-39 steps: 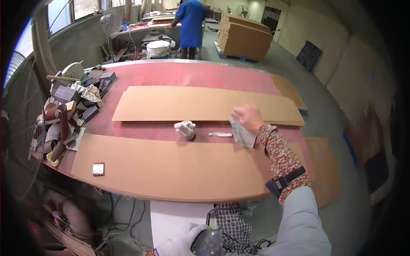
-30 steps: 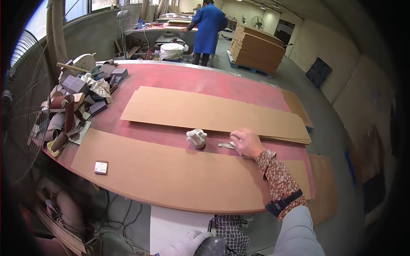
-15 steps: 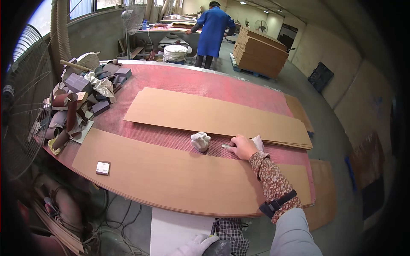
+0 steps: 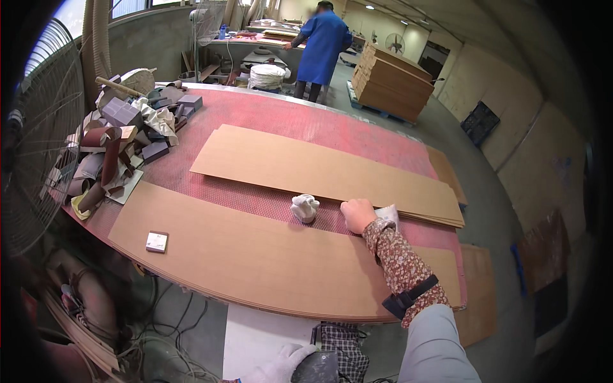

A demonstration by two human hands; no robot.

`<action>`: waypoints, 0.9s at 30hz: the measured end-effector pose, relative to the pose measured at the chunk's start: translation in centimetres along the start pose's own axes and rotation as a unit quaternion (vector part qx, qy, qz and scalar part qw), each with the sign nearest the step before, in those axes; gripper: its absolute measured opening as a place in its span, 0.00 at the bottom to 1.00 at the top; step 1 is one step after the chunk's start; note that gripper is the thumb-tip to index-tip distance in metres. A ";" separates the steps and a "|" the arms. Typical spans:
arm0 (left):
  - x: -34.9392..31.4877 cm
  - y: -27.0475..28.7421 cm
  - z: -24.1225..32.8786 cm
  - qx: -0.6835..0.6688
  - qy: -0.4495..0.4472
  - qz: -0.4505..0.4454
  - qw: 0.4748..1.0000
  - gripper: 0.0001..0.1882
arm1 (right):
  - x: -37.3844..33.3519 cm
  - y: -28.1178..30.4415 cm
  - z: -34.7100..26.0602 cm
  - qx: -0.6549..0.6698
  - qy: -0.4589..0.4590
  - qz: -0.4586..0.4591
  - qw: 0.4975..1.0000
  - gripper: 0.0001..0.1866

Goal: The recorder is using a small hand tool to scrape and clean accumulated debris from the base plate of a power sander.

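Toward the red mesh-topped counter's [image 4: 383,143] right edge, the bare right hand [image 4: 359,216] was curled closed beside a thin whitish sheet [image 4: 389,216]; what it held could not be told. Beyond the near edge, the white-gloved left hand [image 4: 287,362] half curled over a dark grey tool [image 4: 317,368].

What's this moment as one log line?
left hand: gloved, on dark tool | right hand: bare, curled, between far boards and near boards, palm hidden | white wad: left of right hand

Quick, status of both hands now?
Left hand: gloved, on the dark tool; grip can't be told.
Right hand: curled closed; what it holds, if anything, is hidden.
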State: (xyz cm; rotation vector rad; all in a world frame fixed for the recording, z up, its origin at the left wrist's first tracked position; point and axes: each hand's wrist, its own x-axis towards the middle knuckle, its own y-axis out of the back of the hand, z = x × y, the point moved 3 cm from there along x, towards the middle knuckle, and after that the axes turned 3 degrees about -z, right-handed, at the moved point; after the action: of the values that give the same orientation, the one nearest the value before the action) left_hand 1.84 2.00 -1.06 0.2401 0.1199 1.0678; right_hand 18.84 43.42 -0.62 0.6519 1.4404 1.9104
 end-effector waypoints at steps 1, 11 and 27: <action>0.0 -0.1 0.1 0.013 -0.007 0.007 1.000 0.53 | -0.1 -0.8 0.3 -0.003 0.002 0.001 1.000 0.05; 0.2 -0.2 -0.1 0.062 -0.020 0.010 0.998 0.53 | -2.1 1.7 0.7 0.445 -0.129 0.146 0.874 0.07; 0.2 0.0 0.7 0.037 0.058 -0.042 0.997 0.56 | -12.4 4.5 4.3 0.143 -0.322 0.178 0.919 0.27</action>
State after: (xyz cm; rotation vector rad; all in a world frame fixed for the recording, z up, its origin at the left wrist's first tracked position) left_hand 2.12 2.04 -0.35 0.2375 0.2709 0.9952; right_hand 29.29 36.07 4.80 1.6030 1.2151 1.5030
